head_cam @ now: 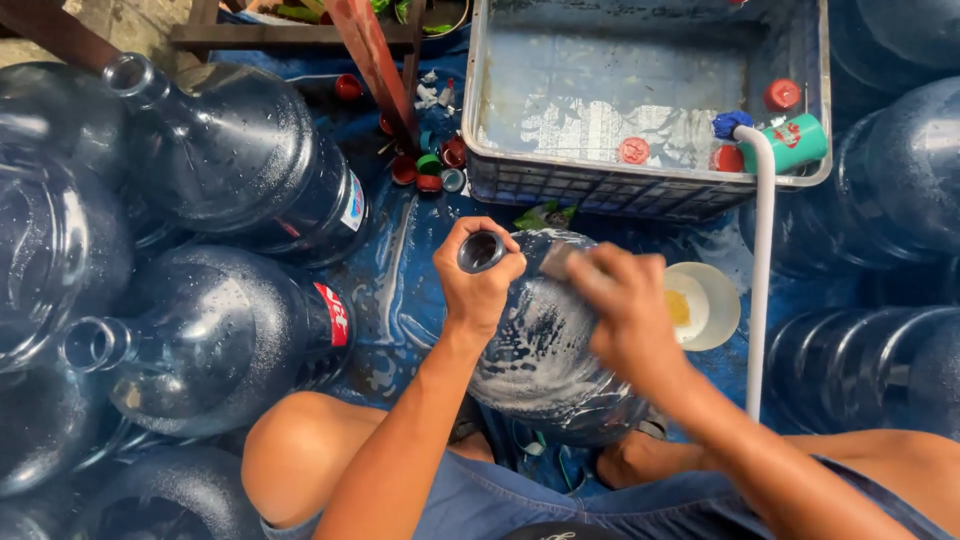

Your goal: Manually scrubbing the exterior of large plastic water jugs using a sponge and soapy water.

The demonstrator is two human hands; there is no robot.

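Right now your left hand (478, 285) is wrapped tight around the neck of a large blue water jug (545, 350), fingers closed just under its open mouth. The jug lies tilted between your knees, its wet side streaked with soapy foam. Your right hand (625, 305) presses on the jug's shoulder, fingers curled around what looks like a scrubbing pad (558, 258); motion blur keeps you from telling exactly what it is. Just right of that hand sits a small white bowl (712, 305) with something yellow in it, and a white hose (762, 270) runs down beside it. Ahead stands a grey plastic crate (640, 185) holding water, red caps (634, 150) and a green cup (798, 142). More empty blue jugs (235, 150) lie stacked to your left on the blue tarp (400, 290).
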